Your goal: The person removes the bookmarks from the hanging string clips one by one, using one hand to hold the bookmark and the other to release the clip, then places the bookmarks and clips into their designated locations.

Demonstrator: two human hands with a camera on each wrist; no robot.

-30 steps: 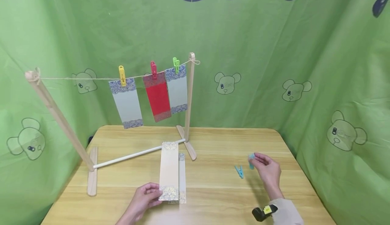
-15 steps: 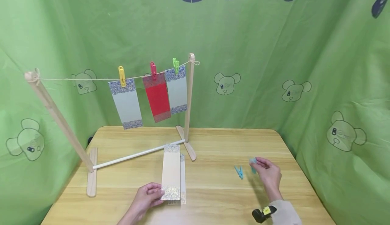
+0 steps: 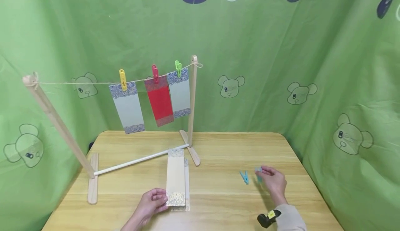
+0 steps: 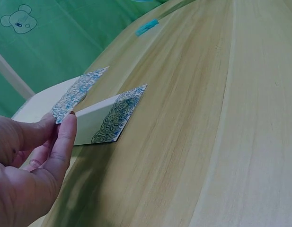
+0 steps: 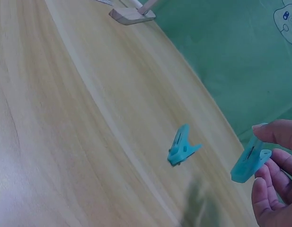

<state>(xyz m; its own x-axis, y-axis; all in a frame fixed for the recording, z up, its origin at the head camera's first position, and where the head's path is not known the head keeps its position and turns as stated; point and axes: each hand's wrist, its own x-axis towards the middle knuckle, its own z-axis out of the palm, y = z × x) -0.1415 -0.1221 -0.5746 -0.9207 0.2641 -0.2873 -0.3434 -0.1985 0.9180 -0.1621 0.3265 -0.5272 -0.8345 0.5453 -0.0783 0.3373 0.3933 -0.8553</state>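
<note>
My left hand (image 3: pixel 150 205) pinches a cream card (image 3: pixel 176 175) with patterned end bands, thumb on top, near its lower left edge. The card is lifted over another pale card (image 3: pixel 187 184), which it largely covers; the left wrist view shows that lower card's patterned end (image 4: pixel 118 116). At the right, my right hand (image 3: pixel 274 183) pinches a light-blue clothespin (image 5: pixel 249 160) between thumb and fingers, just above the table. A second light-blue clothespin (image 3: pixel 244 178) lies on the wood to the left of that hand.
A wooden stand (image 3: pixel 59 126) with a string (image 3: pixel 65 83) occupies the left and back. Yellow (image 3: pixel 123 80), red (image 3: pixel 155 73) and green (image 3: pixel 178 69) clothespins hold three cards on the string. A white rod (image 3: pixel 140 159) joins the feet. Green curtain (image 3: pixel 265 43) encloses the table (image 3: pixel 218 206).
My right hand has lowered slightly toward the table with the clothespin. The held card has shifted slightly right and down over the lower card. The hung cards have not changed.
</note>
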